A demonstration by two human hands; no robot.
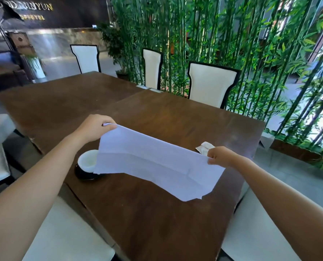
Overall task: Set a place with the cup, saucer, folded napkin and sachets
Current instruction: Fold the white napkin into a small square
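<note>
The grip of the left hand (92, 129) is pinched on one upper corner of the white napkin (153, 162), and the grip of the right hand (221, 156) is pinched on the opposite corner, so that the cloth is held stretched between them above the bench (156, 223). The napkin is spread open rather than folded, its lower edge hanging down toward the wood, with creases seen across it. Behind the napkin's left lower corner a white cup (87, 161) is seen, standing on a dark saucer (83, 175) and partly hidden by the cloth. Just beyond the right hand, pale sachets (205, 146) are lying on the bench, partly covered by the fingers. Further out, the dark wooden bench is ringed by white chairs with black frames (211, 85), and a screen of green bamboo (251, 44) is seen behind them
</note>
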